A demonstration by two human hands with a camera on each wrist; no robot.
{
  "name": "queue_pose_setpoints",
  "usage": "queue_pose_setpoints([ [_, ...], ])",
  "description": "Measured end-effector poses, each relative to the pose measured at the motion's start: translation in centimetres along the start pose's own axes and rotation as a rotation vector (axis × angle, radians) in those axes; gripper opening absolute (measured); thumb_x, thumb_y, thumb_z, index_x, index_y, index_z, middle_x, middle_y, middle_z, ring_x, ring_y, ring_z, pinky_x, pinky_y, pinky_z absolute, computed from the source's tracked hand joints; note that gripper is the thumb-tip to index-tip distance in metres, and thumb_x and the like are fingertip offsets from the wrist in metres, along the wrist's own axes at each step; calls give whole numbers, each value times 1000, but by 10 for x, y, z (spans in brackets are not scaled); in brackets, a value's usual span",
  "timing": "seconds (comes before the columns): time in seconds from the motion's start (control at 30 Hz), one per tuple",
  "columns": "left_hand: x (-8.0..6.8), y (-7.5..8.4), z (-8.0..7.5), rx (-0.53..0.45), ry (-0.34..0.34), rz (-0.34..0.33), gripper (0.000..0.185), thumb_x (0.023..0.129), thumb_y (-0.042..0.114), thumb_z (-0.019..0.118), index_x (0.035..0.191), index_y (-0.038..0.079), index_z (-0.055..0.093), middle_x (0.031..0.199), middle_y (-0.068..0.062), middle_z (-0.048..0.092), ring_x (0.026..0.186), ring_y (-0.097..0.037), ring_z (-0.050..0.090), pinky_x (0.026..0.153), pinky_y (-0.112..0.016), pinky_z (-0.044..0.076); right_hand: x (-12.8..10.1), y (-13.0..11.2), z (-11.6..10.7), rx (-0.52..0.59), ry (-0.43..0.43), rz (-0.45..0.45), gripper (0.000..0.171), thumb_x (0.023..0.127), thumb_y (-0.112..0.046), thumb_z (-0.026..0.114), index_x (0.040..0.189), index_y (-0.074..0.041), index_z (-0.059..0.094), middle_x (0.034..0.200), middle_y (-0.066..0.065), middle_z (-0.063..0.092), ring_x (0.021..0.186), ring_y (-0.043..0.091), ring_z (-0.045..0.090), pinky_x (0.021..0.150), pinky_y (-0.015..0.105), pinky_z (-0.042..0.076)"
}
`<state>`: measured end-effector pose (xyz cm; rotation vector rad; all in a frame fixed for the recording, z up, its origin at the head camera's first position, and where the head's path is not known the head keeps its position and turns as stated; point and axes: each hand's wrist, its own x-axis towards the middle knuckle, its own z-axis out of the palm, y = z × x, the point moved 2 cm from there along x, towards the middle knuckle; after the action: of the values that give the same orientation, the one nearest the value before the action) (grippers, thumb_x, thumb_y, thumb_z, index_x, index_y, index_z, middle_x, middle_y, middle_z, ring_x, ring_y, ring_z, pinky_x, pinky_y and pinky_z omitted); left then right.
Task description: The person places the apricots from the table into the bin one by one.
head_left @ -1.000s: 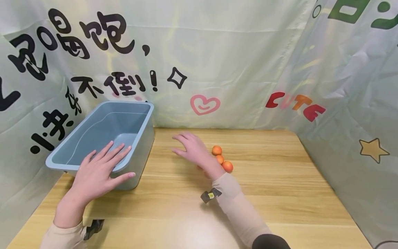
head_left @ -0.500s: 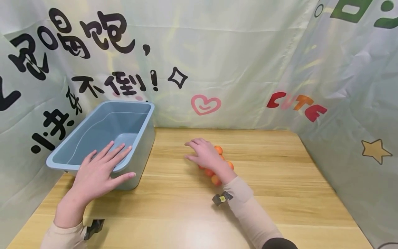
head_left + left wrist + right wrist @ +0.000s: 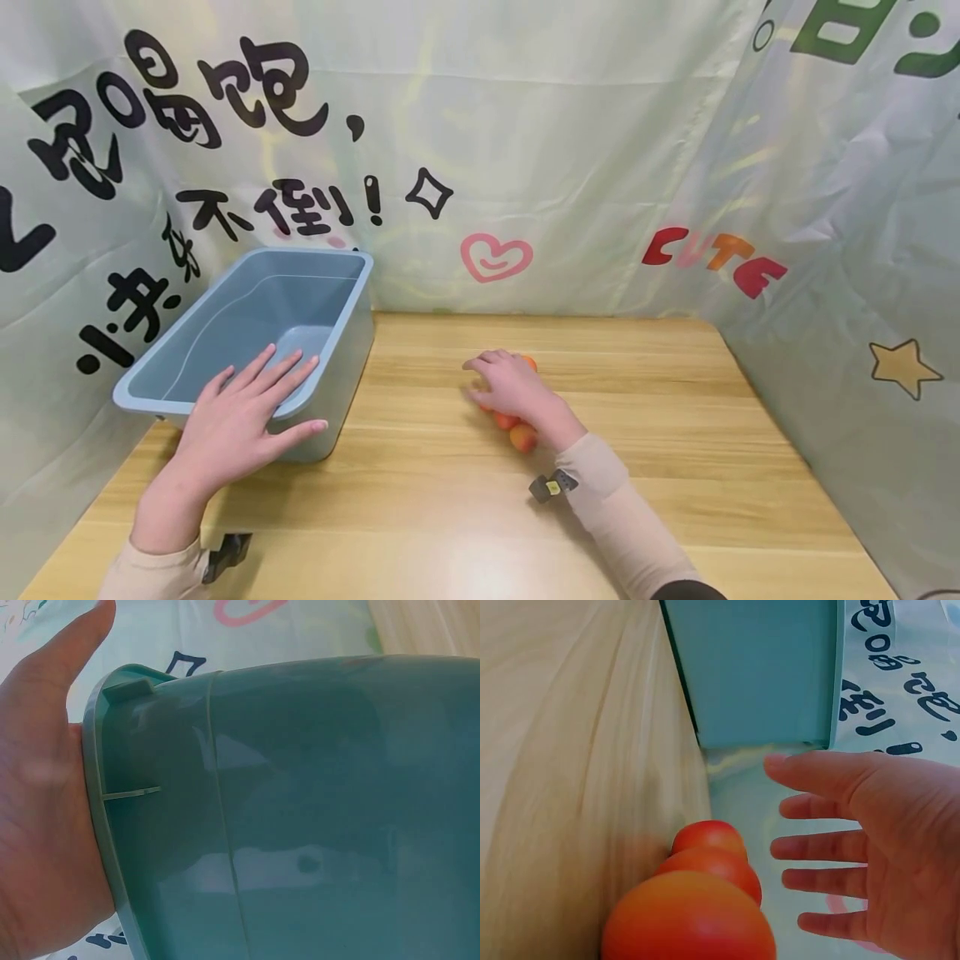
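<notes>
My left hand rests with straight, spread fingers over the near rim of a blue plastic bin. In the left wrist view the palm lies against the rim, with the thumb pointing up. My right hand hovers over a cluster of small, round orange-red fruits, its fingers loosely extended. From the right wrist, the fruits line up on the table beside the hand, and nothing is between its fingers. In the head view the hand and wrist hide part of the cluster. The bin's visible inside holds nothing.
A wooden table lies under everything. Pale printed cloth hangs behind and on both sides, close to the table's back edge. The bin stands at the back left against the cloth.
My right hand has moved to the right and slightly nearer, over the fruits, uncovering those at the near end and covering others. The left hand and the bin have stayed put.
</notes>
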<state>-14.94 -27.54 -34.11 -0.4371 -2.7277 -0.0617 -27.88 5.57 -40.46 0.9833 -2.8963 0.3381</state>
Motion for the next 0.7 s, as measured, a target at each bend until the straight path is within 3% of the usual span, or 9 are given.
queue_pose_setpoints([
  [0.47, 0, -1, 1, 1, -9, -9, 86, 78, 68, 64, 151, 34, 36, 150, -3, 48, 144, -31, 36, 104, -63, 30, -5, 4, 11, -83, -158, 54, 47, 85, -39, 72, 126, -17, 63, 121, 7, 65, 113, 30, 58, 94, 45, 47],
  [0.7, 0, -1, 1, -1, -8, -7, 86, 78, 69, 63, 151, 34, 36, 150, -3, 48, 144, -31, 36, 104, -63, 29, -6, 4, 16, -107, -140, 53, 38, 85, -30, 72, 119, -18, 65, 111, 4, 67, 102, 28, 60, 83, 42, 48],
])
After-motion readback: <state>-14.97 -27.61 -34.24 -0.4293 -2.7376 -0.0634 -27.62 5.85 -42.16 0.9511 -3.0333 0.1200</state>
